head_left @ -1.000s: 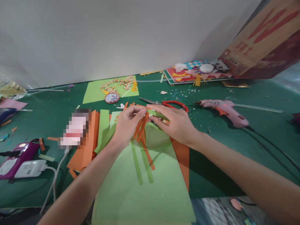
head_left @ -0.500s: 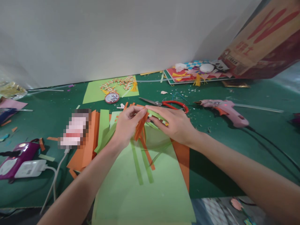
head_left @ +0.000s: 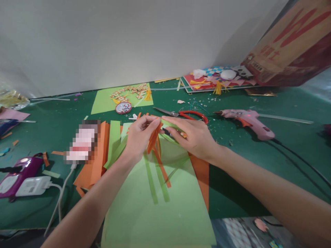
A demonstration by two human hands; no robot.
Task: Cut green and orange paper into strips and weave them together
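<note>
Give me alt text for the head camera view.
The left hand and right hand pinch orange paper strips and a green strip together over a light green sheet on a dark green table. Red-handled scissors and a pink glue gun lie beyond them.

— What is standing behind the work surface?
— A plain white wall [head_left: 129,41] is running along the far edge, and soft, even light is falling across it.
— And underneath?
— A dark green tabletop [head_left: 51,127] is stretching from side to side. A big cardboard box [head_left: 292,44] with red print is standing at the far right, throwing a grey shadow onto the wall beside it.
</note>
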